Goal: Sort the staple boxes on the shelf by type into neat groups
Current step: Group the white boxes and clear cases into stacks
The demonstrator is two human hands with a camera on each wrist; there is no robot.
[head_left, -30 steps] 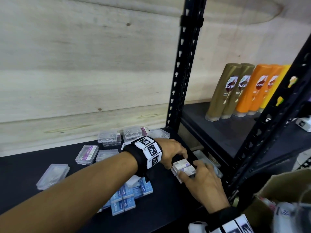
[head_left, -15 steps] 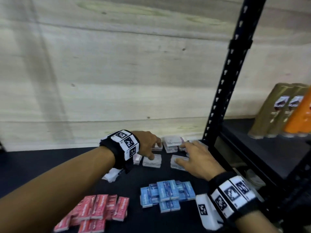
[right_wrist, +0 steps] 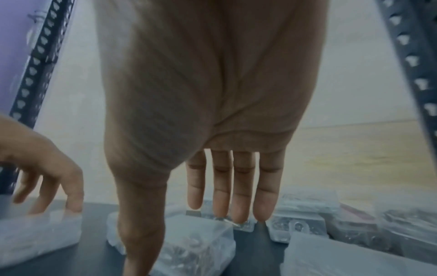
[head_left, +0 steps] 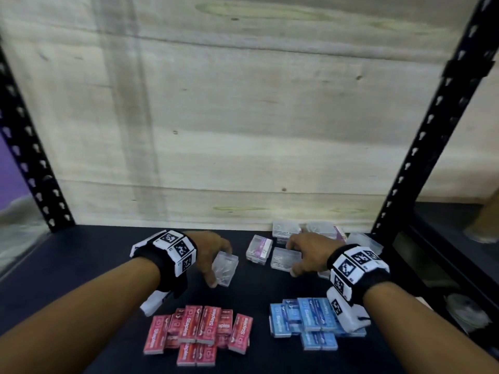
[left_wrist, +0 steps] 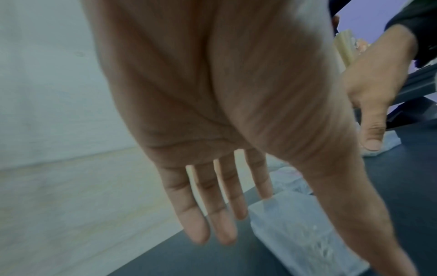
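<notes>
Several clear plastic staple boxes sit at the back right of the black shelf [head_left: 94,271]. My left hand [head_left: 220,267] spans one clear box [head_left: 226,271] set apart to the left, with straight fingers [left_wrist: 227,205] over its far end and the thumb along its side. My right hand [head_left: 293,259] reaches over another clear box [head_left: 285,259], fingertips [right_wrist: 238,211] at its far edge, thumb at the near side. A purple-labelled clear box [head_left: 259,249] lies between the hands. The red boxes [head_left: 199,333] and blue boxes [head_left: 305,319] lie grouped in front.
Black perforated uprights stand at the left [head_left: 29,157] and right [head_left: 432,130] of the bay. A pale wooden back panel [head_left: 243,117] closes the rear. More clear boxes [head_left: 321,228] stack against it. The neighbouring shelf [head_left: 445,238] lies to the right.
Both hands left the purple-and-white box at the shelf's right end and moved to the clear boxes. My head turned left, bringing the red and blue groups into view.
</notes>
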